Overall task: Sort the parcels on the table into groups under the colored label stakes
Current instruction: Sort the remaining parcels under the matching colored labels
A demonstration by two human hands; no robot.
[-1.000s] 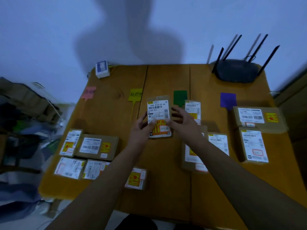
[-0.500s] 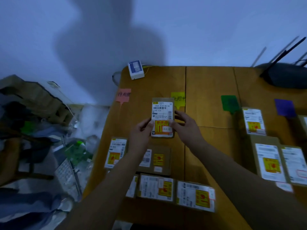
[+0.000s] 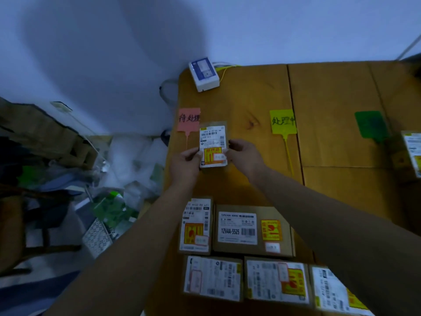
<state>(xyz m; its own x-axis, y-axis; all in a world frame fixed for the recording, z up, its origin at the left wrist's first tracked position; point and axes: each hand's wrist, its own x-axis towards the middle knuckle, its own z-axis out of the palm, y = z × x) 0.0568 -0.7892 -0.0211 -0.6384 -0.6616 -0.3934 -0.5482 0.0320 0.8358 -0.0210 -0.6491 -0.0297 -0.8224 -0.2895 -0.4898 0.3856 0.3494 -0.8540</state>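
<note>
A small brown parcel (image 3: 213, 142) with a white barcode label and a yellow-red sticker is held between both hands. My left hand (image 3: 185, 164) grips its lower left edge and my right hand (image 3: 245, 156) its right edge. The parcel is just right of and below the pink label stake (image 3: 189, 119), near the table's left edge. The yellow label stake (image 3: 283, 122) and the green label stake (image 3: 371, 126) lie further right. Several labelled parcels sit near me, among them a narrow parcel (image 3: 196, 225) and a wide parcel (image 3: 251, 230).
A white box with cables (image 3: 204, 73) rests at the back left corner of the wooden table (image 3: 337, 92). Another parcel (image 3: 412, 151) shows at the right edge. Left of the table, the floor is cluttered with cardboard, plastic bags and green packets (image 3: 111, 208).
Both hands carried the parcel leftward from the green and yellow stakes to beside the pink stake. The view swung left, so the router and purple stake left the frame.
</note>
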